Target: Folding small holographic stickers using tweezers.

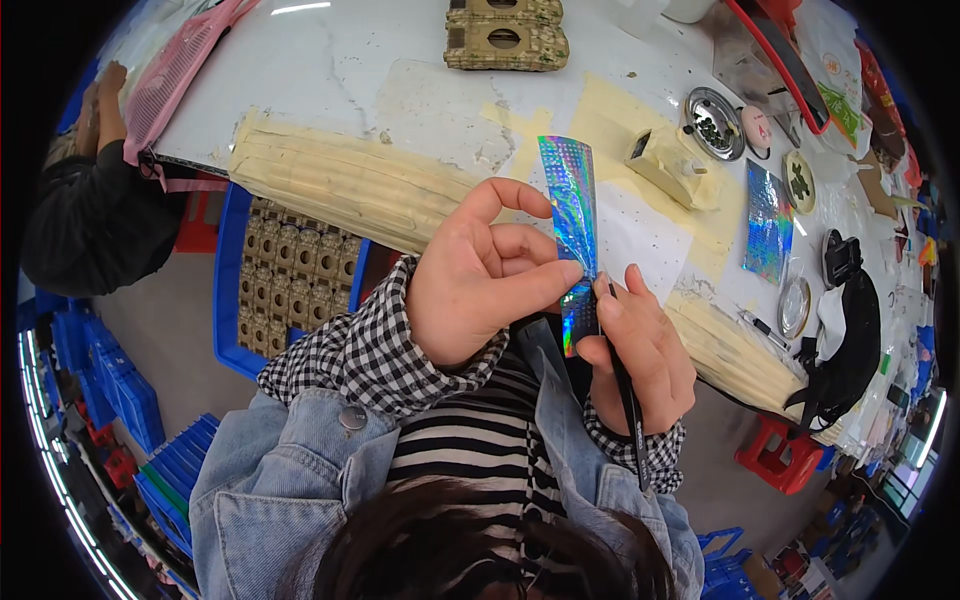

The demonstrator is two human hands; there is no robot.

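A narrow shiny holographic sticker strip stands upright before me, marked with rows of tiny shapes. My left hand pinches it between thumb and fingers, near its middle. In my right hand is a pair of black tweezers, its tip touching the strip close to my left thumb. Whether a tiny piece sits at that tip is too small to tell. Beyond my hands, a white paper sheet with small dark specks lies on the table.
Camouflage model tank hulls sit at the table's far side; more fill a blue crate below left. To the right are a tape-wrapped block, a round metal dish, another holographic sheet and a black bag. Another person's sleeve shows left.
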